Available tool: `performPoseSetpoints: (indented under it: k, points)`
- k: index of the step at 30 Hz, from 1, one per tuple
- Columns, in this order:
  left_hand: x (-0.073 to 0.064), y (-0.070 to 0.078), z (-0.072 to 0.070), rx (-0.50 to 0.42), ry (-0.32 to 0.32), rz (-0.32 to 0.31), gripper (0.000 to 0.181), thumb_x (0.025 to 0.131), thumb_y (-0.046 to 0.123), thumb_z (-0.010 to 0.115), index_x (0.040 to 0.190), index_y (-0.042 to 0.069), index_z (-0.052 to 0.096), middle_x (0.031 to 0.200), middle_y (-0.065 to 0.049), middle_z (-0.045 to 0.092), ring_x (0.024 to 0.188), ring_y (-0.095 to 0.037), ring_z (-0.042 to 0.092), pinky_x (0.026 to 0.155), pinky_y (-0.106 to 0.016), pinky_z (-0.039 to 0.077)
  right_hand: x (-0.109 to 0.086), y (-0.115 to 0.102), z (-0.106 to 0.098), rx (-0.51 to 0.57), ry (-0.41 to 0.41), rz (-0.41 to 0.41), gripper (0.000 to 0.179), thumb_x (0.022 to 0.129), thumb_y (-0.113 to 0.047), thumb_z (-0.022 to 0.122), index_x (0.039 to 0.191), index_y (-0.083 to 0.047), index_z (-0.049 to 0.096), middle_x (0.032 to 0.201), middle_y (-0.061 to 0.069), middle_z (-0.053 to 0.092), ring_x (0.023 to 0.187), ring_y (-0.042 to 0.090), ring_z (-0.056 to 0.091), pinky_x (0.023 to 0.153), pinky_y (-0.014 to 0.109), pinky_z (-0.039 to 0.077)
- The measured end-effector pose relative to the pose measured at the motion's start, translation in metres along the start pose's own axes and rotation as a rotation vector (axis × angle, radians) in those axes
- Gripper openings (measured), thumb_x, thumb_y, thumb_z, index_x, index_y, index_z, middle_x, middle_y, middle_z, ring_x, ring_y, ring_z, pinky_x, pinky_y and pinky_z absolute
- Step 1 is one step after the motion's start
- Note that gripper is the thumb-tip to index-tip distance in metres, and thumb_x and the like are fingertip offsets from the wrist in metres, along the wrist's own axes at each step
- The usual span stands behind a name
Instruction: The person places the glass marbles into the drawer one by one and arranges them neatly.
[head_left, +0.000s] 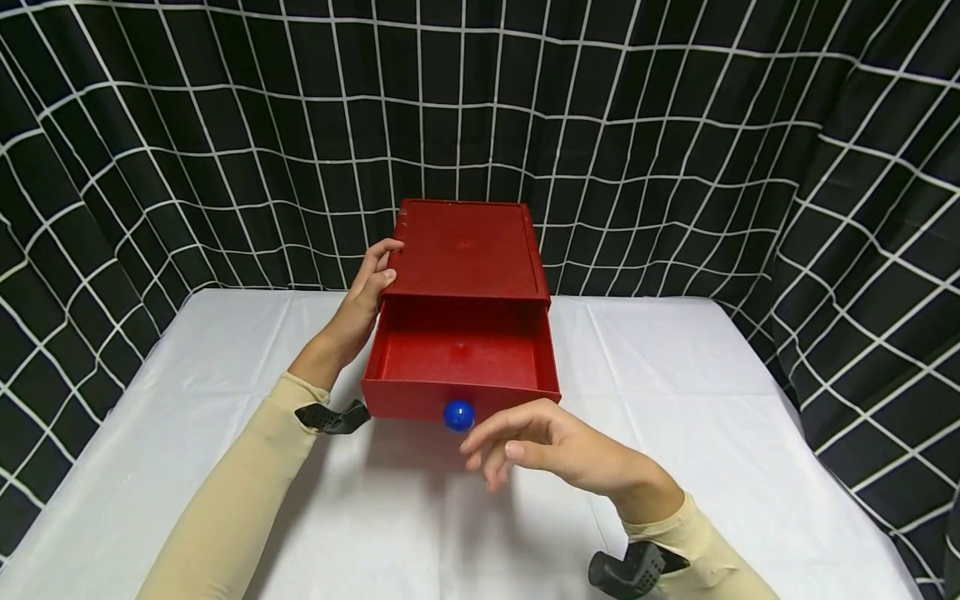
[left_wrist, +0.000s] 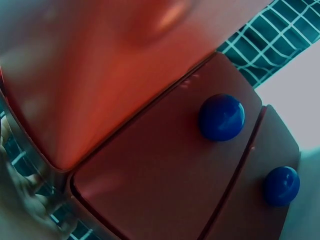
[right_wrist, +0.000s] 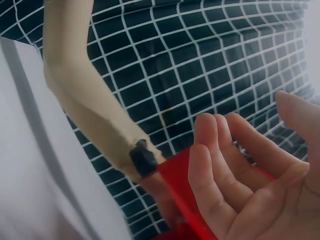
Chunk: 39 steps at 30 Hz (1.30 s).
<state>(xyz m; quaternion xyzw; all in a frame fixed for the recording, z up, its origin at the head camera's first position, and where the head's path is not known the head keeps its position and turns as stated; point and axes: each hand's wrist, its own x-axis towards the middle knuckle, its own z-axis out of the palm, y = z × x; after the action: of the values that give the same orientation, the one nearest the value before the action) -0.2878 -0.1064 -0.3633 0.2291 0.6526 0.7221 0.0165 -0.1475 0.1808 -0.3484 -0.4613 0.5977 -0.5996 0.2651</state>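
A red drawer unit (head_left: pixel 468 250) stands on the table with its top drawer (head_left: pixel 461 354) pulled out; the drawer's visible inside holds nothing. My left hand (head_left: pixel 356 312) rests against the unit's left side, its fingertips at the top edge. At the drawer's front is a blue knob (head_left: pixel 459 415). Just right of and below that knob hovers my right hand (head_left: pixel 558 450), fingers loosely bent and apart from it; the right wrist view shows nothing in the palm. Two closed lower drawers, with an upper blue knob (left_wrist: pixel 222 117) and a lower blue knob (left_wrist: pixel 281 186), appear in the left wrist view.
A white cloth (head_left: pixel 660 375) covers the table. Black curtains with a white grid (head_left: pixel 615 125) hang behind it and along both sides. Black wrist devices (head_left: pixel 330 418) are strapped over the beige sleeves (head_left: pixel 232 492).
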Motion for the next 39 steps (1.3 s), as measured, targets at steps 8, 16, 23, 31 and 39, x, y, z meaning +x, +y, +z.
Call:
performPoseSetpoints:
  k: [8,16,23,31,39]
  points:
    - [-0.001,0.001,0.0,0.001,-0.001,-0.002,0.04,0.099,0.026,0.032,0.138,0.034,0.033,0.154,0.002,0.033,0.128,-0.016,0.043,0.106,-0.039,0.034,0.007,0.018,0.004,-0.012,-0.021,0.104,0.038,0.105,-0.019,0.049,0.128,0.01,0.059,0.111,0.035,0.062,0.085,0.02,0.071,0.096,0.034,0.052]
    - [0.001,-0.001,-0.002,0.014,-0.004,-0.004,0.041,0.098,0.027,0.033,0.138,0.034,0.032,0.161,0.0,0.026,0.134,-0.017,0.037,0.116,-0.048,0.026,0.011,0.025,0.007,0.001,-0.029,0.161,0.043,0.105,-0.025,0.049,0.13,0.009,0.057,0.112,0.041,0.062,0.086,0.018,0.073,0.099,0.035,0.051]
    - [0.0,-0.002,-0.001,0.019,-0.009,-0.003,0.041,0.098,0.027,0.033,0.138,0.034,0.032,0.162,-0.001,0.025,0.134,-0.018,0.037,0.116,-0.049,0.025,0.012,0.026,0.012,0.007,-0.005,0.238,0.045,0.106,-0.026,0.049,0.131,0.01,0.058,0.114,0.039,0.063,0.084,0.019,0.073,0.096,0.035,0.053]
    - [0.001,-0.002,-0.001,0.009,-0.005,0.002,0.041,0.098,0.027,0.033,0.138,0.035,0.032,0.163,0.001,0.025,0.134,-0.017,0.036,0.114,-0.046,0.026,0.015,0.024,0.017,0.049,0.046,0.265,0.044,0.106,-0.022,0.048,0.137,0.01,0.051,0.113,0.043,0.058,0.08,0.022,0.072,0.083,0.033,0.059]
    - [0.0,-0.002,0.001,0.021,-0.006,0.003,0.042,0.098,0.027,0.032,0.139,0.035,0.031,0.163,0.0,0.024,0.135,-0.017,0.036,0.115,-0.048,0.027,0.015,0.024,0.019,0.119,0.08,0.268,0.047,0.107,-0.026,0.045,0.143,0.003,0.045,0.107,0.012,0.069,0.079,0.018,0.07,0.083,0.032,0.059]
